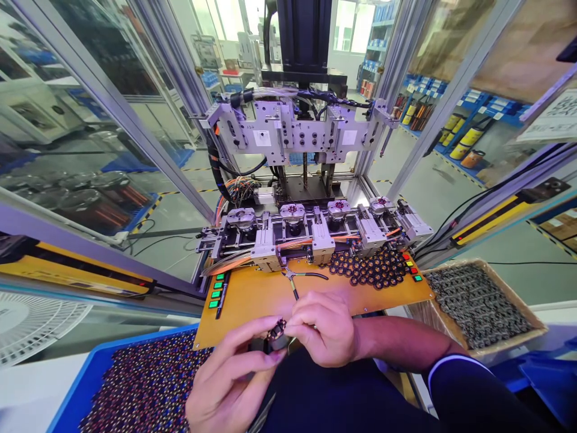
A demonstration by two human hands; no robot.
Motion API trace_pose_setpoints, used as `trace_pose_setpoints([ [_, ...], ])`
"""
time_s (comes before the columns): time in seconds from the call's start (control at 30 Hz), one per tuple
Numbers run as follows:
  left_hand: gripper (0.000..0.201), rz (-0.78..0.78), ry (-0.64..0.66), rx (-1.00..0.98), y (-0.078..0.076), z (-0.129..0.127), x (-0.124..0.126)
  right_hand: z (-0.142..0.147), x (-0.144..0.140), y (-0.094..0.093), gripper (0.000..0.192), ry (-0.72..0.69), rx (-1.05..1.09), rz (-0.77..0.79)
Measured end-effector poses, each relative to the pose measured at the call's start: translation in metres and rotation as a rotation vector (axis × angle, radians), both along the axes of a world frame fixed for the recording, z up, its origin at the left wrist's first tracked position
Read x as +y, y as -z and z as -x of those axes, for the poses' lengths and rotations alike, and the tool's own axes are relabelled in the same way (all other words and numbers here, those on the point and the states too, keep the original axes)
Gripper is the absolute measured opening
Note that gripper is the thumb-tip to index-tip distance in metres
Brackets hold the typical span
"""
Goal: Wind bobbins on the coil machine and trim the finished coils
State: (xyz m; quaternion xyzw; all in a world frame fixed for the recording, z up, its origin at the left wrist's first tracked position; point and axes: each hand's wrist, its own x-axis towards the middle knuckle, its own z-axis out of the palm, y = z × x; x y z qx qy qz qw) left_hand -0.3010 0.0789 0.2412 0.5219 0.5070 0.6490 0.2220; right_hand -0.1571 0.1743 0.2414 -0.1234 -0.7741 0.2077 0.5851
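Note:
Close to my body, my left hand (238, 367) grips a small motor stator (276, 335) between thumb and fingers; dark, with coppery windings on top and a grey lower part. My right hand (324, 328) is pinched against the stator's right edge; what its fingertips hold is too small to make out. Just beyond the hands, wire cutters (311, 275) with dark handles lie on the orange panel (265, 294). Rows of similar dark stators (369, 269) rest at the panel's right side.
A winding machine's fixture row (315, 225) stands behind the panel, with stators on some seats. Green buttons (216, 293) and a black pen (222, 297) are at left. A blue bin (76, 385) of wound parts sits lower left, a carton (536, 328) of grey parts at right.

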Motion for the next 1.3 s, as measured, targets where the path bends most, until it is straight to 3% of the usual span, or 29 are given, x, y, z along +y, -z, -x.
trace_pose_setpoints([
  [0.1, 0.058, 0.046, 0.184, -0.305, 0.006, 0.001, 0.004, -0.001, 0.009, 0.008, 0.017, 0.004, 0.027, -0.308],
  [0.17, 0.071, 0.184, 0.308, -0.537, 0.007, 0.005, 0.011, -0.002, 0.016, 0.013, 0.01, -0.002, 0.053, -0.425],
  [0.3, 0.051, 0.568, 0.639, -0.784, 0.001, 0.011, 0.027, -0.004, 0.024, 0.02, 0.003, -0.061, 0.003, -0.485],
  [0.37, 0.038, 0.645, 0.742, -0.842, -0.003, 0.01, 0.031, -0.006, 0.024, 0.02, 0.005, -0.064, -0.027, -0.481],
  [0.47, 0.023, 0.602, 0.697, -0.847, -0.005, 0.007, 0.031, -0.006, 0.022, 0.016, 0.004, 0.02, -0.006, -0.475],
  [0.67, 0.025, 0.547, 0.506, -0.617, 0.006, 0.008, 0.027, -0.004, 0.015, 0.005, 0.014, 0.064, -0.01, -0.355],
  [0.93, 0.017, 0.475, 0.565, -0.56, 0.006, 0.008, 0.023, -0.005, 0.011, -0.001, 0.02, 0.037, -0.039, -0.235],
  [1.3, 0.017, 0.414, 0.531, -0.528, 0.008, 0.009, 0.02, -0.006, 0.005, -0.002, 0.019, 0.021, -0.072, -0.143],
])
